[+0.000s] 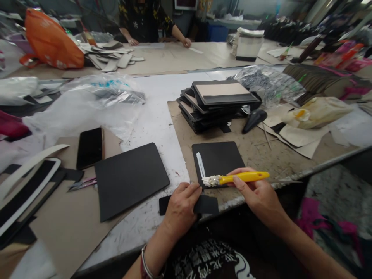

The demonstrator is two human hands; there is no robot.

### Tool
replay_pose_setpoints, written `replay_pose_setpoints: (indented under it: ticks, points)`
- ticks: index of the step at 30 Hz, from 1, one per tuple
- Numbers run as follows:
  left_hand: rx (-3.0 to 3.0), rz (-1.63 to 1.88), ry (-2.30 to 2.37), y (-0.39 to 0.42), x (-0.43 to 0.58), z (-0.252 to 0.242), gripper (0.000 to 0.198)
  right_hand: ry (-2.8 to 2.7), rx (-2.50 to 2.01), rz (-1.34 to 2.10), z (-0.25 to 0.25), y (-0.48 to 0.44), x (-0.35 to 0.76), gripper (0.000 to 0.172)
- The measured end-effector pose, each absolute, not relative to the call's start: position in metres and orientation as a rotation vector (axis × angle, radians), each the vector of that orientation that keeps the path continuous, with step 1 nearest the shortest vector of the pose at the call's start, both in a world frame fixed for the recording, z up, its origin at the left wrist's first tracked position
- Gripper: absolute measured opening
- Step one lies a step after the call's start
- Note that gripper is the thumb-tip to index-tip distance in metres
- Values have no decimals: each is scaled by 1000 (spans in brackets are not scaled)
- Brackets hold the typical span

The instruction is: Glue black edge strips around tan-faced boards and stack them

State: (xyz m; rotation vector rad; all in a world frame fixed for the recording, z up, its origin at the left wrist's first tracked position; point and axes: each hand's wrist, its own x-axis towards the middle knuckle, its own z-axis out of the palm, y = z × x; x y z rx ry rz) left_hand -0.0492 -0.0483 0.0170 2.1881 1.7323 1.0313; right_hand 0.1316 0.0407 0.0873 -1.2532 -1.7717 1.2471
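My right hand (255, 193) grips a yellow-handled glue brush (232, 178), its white bristles at the lower left edge of a black rectangular piece (219, 159). A white glue stripe runs along that piece's left edge. My left hand (181, 207) presses down, fingers curled, on a small black strip (206, 204) at the table's front edge. A larger black sheet (130, 179) lies to the left.
A stack of black covers (215, 102) stands behind the work spot, a black tool (254, 119) beside it. A phone (90, 147), small scissors (83, 184) and plastic bags (87, 104) lie left. Another person's hands (186, 42) rest on the far table.
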Motion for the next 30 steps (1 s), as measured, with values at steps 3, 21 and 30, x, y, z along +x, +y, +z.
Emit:
replay_pose_setpoints:
  ticks: [3,21,30]
  points:
    - [2223,1018,1734,-49,-49,17,43,-1677,-1250,1286,84,41,131,24]
    - [2305,968,1755,-50,-49,16,45,-1532,-1471,1040,78,66,199,29]
    - [2323,1010,1730,-49,-50,14,48,-1520,-1541,987,77,78,232,29]
